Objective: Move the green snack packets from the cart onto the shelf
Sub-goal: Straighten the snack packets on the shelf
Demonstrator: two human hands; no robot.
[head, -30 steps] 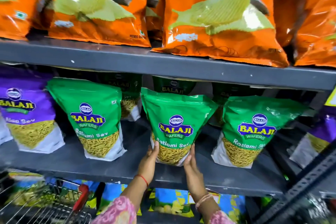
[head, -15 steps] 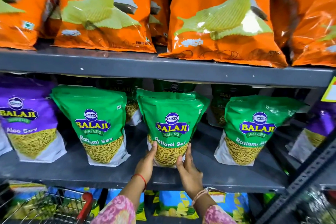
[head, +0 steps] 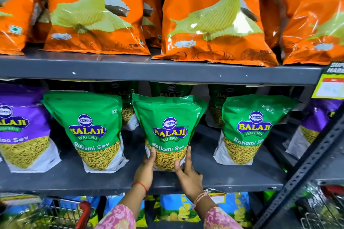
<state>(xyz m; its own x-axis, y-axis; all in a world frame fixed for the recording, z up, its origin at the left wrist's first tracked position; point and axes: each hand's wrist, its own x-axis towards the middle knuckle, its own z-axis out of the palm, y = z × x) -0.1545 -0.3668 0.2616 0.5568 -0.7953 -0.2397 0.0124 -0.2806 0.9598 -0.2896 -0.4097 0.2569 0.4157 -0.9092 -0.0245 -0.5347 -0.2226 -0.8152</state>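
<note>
On the grey shelf (head: pixel 223 176), left of the middle green packet (head: pixel 168 128), stands another green packet (head: pixel 89 128). The left hand (head: pixel 146 169) and right hand (head: pixel 188 174) flank the middle packet's base, fingers (head: pixel 188 156) spread, pressing its sides. A third green packet (head: pixel 247 128) stands right of it.

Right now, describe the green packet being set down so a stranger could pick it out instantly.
Find the dark grey middle shelf under the row of orange crisp bags. Three green Ratlami Sev packets stand along its front edge; take the middle packet. It alone has a left hand and a right hand touching its lower corners.
</note>
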